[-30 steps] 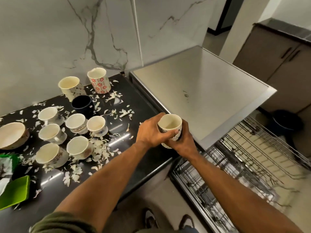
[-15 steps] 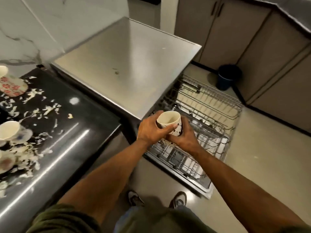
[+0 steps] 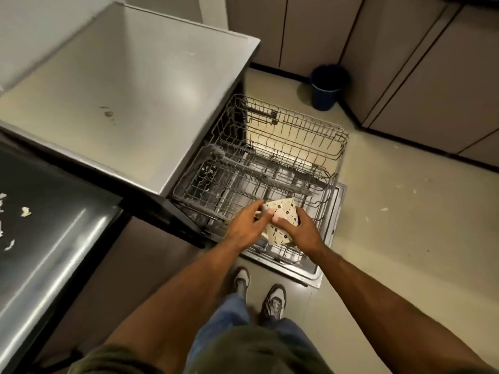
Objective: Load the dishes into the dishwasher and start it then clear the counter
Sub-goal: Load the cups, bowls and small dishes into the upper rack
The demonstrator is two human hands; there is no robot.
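Cup (image 3: 280, 222): cream, dotted with small dark marks, held over the near end of the lower rack (image 3: 270, 184); tipped well off upright, base up and away from the person, mouth down and towards them; not touching the wires as far as can be told

Left hand (image 3: 247, 229): closed on the cup's left side, fingers (image 3: 259, 211) wrapped round the wall near what looks like the handle, though that part is mostly hidden

Right hand (image 3: 299, 233): closed on the cup's right side, thumb laid across the patterned wall, other fingers hidden behind it

Lower rack: grey wire, drawn out over the open door (image 3: 328, 263); no dishes seen in it; tines run in rows along its middle

Upper rack (image 3: 294, 130): drawn out further back, also without dishes

Dishwasher (image 3: 129, 85): steel top, standing left of the racks, its top bare

Counter (image 3: 51, 238): dark and glossy, at the left edge, a few pale scraps (image 3: 26, 211) on it; the other dishes are out of view

Bucket (image 3: 328, 86): blue, on the floor by the cabinets, well apart from the work

Step in hand: loading, at its start, judged by two racks with nothing in them; cup being turned mouth down for setting in

Next move calls for: finishing the turn, lowering the cup between tines until it rests steady, loosening both hands, then going back to the counter for more; starting the machine and clearing the scraps lie far ahead
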